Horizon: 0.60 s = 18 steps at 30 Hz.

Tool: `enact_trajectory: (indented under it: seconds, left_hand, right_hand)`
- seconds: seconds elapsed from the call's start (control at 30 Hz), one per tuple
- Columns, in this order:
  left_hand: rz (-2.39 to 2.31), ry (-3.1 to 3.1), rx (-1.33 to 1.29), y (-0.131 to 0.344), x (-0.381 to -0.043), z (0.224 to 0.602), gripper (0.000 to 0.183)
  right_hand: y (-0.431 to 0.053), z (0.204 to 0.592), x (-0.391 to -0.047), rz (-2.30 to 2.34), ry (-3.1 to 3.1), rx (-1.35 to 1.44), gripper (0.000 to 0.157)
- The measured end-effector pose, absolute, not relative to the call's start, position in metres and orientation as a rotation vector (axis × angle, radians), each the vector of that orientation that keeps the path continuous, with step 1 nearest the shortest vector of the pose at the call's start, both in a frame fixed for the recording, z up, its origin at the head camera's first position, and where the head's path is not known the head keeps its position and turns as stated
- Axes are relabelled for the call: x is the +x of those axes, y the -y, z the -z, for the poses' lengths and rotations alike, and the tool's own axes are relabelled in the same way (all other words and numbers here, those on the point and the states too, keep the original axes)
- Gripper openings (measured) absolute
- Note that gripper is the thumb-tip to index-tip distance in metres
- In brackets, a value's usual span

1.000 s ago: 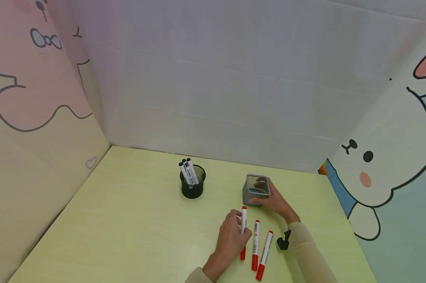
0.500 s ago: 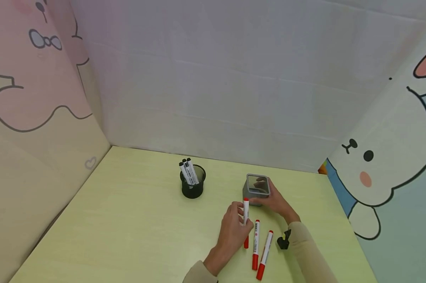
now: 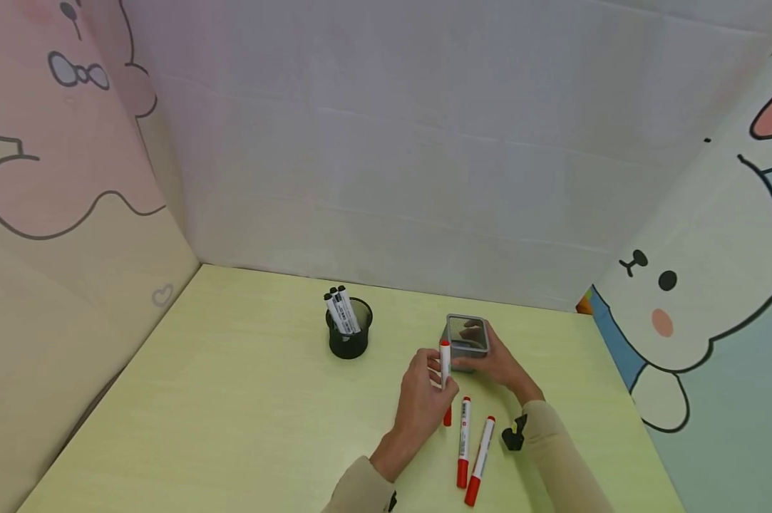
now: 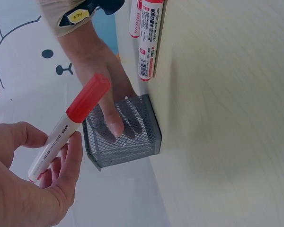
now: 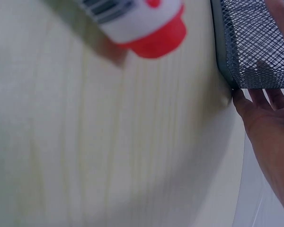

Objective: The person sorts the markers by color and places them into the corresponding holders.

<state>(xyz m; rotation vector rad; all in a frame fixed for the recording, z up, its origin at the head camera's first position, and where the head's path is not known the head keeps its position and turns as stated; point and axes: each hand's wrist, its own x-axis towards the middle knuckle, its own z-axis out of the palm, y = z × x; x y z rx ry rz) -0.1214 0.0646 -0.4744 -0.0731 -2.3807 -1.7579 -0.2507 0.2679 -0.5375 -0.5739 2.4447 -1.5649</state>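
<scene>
In the head view, my left hand [image 3: 416, 405] pinches a red-and-white whiteboard marker [image 3: 446, 363] between thumb and fingers. The marker stands nearly upright, its upper red end overlapping the near side of the grey square mesh pen holder [image 3: 470, 350]. My right hand [image 3: 502, 365] grips that holder from the right side. Seen from the left wrist, the marker's long red cap [image 4: 88, 98] points toward the right hand, whose thumb lies across the mesh wall [image 4: 125, 150]. From the right wrist, fingers [image 5: 255, 113] curl around the holder's edge, with the table surface beside it.
Two more red whiteboard markers [image 3: 464, 442] [image 3: 481, 462] lie on the pale yellow table [image 3: 244, 399], near the right forearm. A round black mesh cup [image 3: 348, 347] farther left holds several white markers [image 3: 343, 313] with black ends. A white wall [image 3: 386, 178] bounds the back.
My left hand has lifted the marker and carried it forward, up to the near side of the mesh holder. The right hand keeps its grip in the same place.
</scene>
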Motion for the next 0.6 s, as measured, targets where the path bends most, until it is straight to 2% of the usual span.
enact_trajectory:
  seconds: [0.6]
  left_hand:
    - [1.809, 2.165, -0.122, -0.066, -0.145, 0.463, 0.034]
  right_hand:
    - [-0.269, 0.539, -0.250, 1.534, -2.496, -0.587, 0.082]
